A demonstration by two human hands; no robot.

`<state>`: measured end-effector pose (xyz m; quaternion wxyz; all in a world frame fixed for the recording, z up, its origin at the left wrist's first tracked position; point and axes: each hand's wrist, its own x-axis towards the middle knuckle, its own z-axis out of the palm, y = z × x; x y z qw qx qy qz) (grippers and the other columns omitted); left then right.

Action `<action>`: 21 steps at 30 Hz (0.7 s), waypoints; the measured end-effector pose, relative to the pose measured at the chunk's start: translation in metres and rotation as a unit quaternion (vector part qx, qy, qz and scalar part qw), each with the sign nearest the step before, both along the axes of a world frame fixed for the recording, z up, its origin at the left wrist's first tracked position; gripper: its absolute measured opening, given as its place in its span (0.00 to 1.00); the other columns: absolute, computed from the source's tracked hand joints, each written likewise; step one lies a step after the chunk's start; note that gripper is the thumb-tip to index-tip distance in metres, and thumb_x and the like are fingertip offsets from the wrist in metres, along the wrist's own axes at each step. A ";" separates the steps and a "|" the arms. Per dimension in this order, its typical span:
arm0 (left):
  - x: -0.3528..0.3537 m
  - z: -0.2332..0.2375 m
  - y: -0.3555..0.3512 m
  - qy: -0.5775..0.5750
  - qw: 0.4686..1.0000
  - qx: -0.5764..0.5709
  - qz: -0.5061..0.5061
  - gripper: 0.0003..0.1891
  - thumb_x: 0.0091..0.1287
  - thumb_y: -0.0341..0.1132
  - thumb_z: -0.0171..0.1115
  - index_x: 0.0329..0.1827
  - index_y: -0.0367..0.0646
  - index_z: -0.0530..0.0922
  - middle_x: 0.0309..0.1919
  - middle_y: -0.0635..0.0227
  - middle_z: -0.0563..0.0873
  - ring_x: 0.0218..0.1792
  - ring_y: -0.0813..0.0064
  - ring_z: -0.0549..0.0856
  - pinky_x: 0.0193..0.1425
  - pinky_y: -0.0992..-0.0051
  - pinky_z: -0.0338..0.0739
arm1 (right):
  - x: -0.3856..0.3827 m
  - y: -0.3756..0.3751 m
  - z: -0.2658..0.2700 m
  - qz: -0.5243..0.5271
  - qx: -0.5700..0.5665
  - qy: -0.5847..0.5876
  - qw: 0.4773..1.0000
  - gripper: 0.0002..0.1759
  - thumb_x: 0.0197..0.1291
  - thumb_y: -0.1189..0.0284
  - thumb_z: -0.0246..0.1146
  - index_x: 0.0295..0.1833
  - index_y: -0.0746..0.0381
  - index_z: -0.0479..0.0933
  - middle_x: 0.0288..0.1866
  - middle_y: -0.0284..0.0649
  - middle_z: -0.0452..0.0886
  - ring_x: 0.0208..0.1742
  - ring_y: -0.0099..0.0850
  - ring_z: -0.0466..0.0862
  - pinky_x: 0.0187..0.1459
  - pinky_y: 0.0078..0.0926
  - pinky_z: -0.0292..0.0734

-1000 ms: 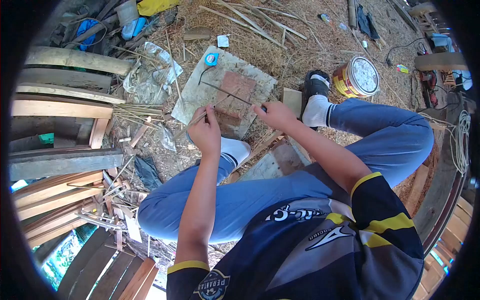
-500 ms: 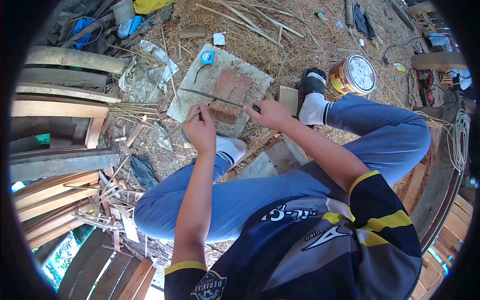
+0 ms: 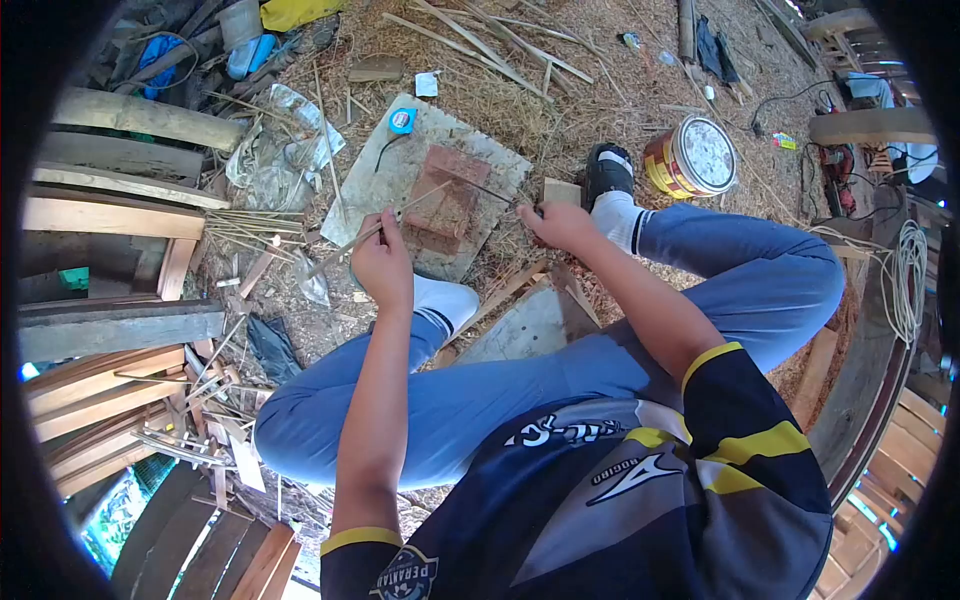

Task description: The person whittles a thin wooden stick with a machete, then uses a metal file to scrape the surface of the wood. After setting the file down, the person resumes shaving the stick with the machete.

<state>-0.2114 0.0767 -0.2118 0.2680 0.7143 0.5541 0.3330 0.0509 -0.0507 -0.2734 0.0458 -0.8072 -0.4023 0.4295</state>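
Note:
My left hand [image 3: 382,265] is closed around a thin wooden stick [image 3: 338,257], whose pale tip points up and right over a reddish-brown slab [image 3: 462,172]. My right hand [image 3: 562,226] grips the dark handle of a long, thin, dark-bladed tool [image 3: 487,188]. Its blade reaches leftward above the slab; whether it is a knife or a file I cannot make out. Both hands are apart, at the near side of the slab. Beneath the slab lies a grey board [image 3: 350,205], with a blue tape measure [image 3: 402,121] near its upper left corner.
A paint bucket [image 3: 706,155] stands beyond my right foot [image 3: 609,175]. Thin sticks [image 3: 255,222] lie to the left by stacked planks [image 3: 120,217]. Shavings and long wood strips [image 3: 490,50] cover the ground ahead. Coiled cord [image 3: 905,285] hangs at the right.
The dark-bladed tool has shifted to the right with my right hand, drawing away from the stick. My left hand still holds the stick. The whole view has shifted slightly.

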 end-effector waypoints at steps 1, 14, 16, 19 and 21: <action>0.001 0.000 0.001 0.005 1.000 0.004 -0.005 0.17 0.81 0.41 0.61 0.39 0.35 0.85 0.28 0.51 0.87 0.29 0.55 0.85 0.37 0.61 0.76 | 0.001 -0.001 0.001 0.011 -0.001 -0.003 1.000 0.43 0.74 0.35 0.49 0.51 0.66 0.88 0.48 0.59 0.90 0.53 0.58 0.89 0.59 0.53 0.82; 0.001 -0.014 -0.001 -0.010 0.999 0.041 -0.026 0.14 0.81 0.39 0.62 0.39 0.39 0.85 0.26 0.56 0.85 0.26 0.56 0.83 0.33 0.61 0.74 | -0.007 -0.005 0.006 0.042 0.054 -0.005 0.998 0.41 0.74 0.35 0.49 0.51 0.62 0.89 0.47 0.59 0.90 0.53 0.58 0.89 0.57 0.53 0.82; 0.000 -0.016 -0.002 -0.002 0.999 0.030 -0.025 0.14 0.81 0.40 0.62 0.40 0.38 0.84 0.26 0.56 0.85 0.26 0.59 0.83 0.34 0.63 0.75 | -0.012 -0.004 0.015 0.056 0.081 0.015 0.995 0.42 0.74 0.34 0.49 0.51 0.62 0.89 0.48 0.60 0.90 0.53 0.58 0.89 0.57 0.53 0.83; -0.006 -0.017 -0.001 0.015 1.000 0.005 -0.020 0.15 0.82 0.41 0.61 0.42 0.37 0.83 0.26 0.57 0.86 0.28 0.64 0.84 0.36 0.65 0.76 | -0.013 -0.004 0.006 0.048 0.057 0.009 0.997 0.43 0.73 0.33 0.48 0.52 0.63 0.89 0.48 0.60 0.90 0.52 0.58 0.89 0.56 0.53 0.83; -0.005 -0.017 -0.001 0.016 1.000 0.002 -0.023 0.15 0.82 0.41 0.61 0.42 0.37 0.83 0.26 0.57 0.85 0.27 0.64 0.83 0.35 0.65 0.76 | 0.004 -0.011 -0.016 0.015 0.006 -0.024 1.000 0.44 0.73 0.32 0.48 0.51 0.63 0.89 0.48 0.59 0.90 0.52 0.58 0.89 0.56 0.53 0.83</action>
